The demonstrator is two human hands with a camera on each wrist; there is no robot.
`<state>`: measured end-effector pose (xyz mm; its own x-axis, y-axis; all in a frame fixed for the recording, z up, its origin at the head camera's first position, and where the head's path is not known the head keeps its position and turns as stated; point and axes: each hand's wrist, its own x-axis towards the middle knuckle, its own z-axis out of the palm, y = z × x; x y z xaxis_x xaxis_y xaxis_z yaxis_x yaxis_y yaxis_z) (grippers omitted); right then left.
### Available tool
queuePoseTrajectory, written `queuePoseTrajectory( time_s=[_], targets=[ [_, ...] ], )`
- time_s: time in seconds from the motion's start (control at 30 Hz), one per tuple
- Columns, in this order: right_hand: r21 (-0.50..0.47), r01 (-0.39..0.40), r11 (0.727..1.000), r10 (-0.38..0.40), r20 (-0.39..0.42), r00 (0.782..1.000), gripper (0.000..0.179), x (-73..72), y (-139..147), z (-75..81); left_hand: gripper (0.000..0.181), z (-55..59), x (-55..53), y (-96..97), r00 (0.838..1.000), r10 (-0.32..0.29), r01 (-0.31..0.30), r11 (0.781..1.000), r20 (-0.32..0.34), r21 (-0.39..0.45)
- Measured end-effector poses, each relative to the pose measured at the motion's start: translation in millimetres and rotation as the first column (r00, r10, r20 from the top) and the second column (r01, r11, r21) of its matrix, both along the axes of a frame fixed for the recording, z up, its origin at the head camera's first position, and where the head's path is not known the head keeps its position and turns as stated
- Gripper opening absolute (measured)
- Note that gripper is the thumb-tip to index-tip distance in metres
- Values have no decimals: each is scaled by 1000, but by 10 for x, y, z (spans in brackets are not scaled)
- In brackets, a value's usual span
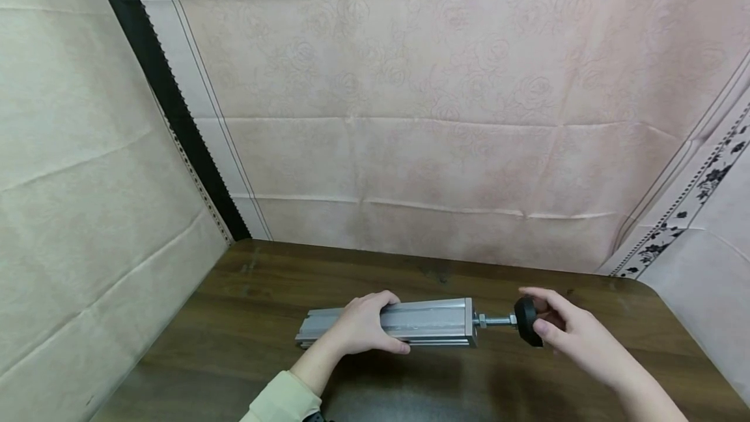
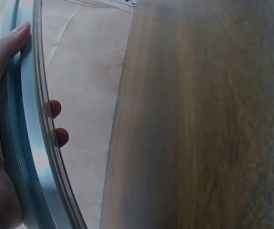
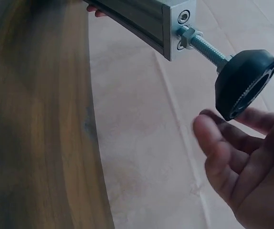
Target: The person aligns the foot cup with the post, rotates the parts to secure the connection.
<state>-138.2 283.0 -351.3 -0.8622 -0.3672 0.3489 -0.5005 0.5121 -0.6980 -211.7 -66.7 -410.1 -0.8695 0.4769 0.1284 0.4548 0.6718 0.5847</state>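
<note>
In the head view, my left hand (image 1: 368, 325) grips a silver aluminium profile (image 1: 430, 321) held level above the table. The thumb lies on the near side, and fingertips (image 2: 56, 109) show past the far edge in the left wrist view. A threaded rod (image 1: 498, 321) with hex nuts (image 3: 189, 37) sticks out of the profile's right end plate and carries a black levelling foot (image 3: 244, 78). My right hand (image 1: 571, 327) has its thumb and index finger around the foot's rim. Its other fingers (image 3: 218, 160) curl loosely, apart from the foot.
A dark brown wooden table (image 1: 234, 357) with rounded back corners lies beneath. Pale patterned cloth (image 1: 410, 116) hangs behind it, with more cloth at the left and right sides. A black strip (image 1: 176, 103) runs down at the left back corner.
</note>
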Motion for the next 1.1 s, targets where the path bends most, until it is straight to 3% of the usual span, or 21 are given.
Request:
queuePoseTrajectory(
  time_s=[0.2,0.47,0.77,0.93,1.1],
  targets=[
    [49,-120,992,123,-85,989,93,37,110,30,71,3,-9,0,1000,-3,3,1000,0,10],
    [45,-242,969,246,-199,949,85,21,123,-6,72,-8,-17,-9,1000,-7,7,1000,4,22],
    [10,-160,987,159,-161,974,76,26,98,-30,74,-7,-18,-9,1000,-8,8,1000,13,6],
    [35,-27,999,29,-50,998,66,68,54,27,73,-7,-11,-7,1000,-9,9,1000,8,1],
    [83,47,995,-47,-2,999,54,70,39,48,72,-9,2,2,1000,-10,10,1000,5,-5]
  ],
)
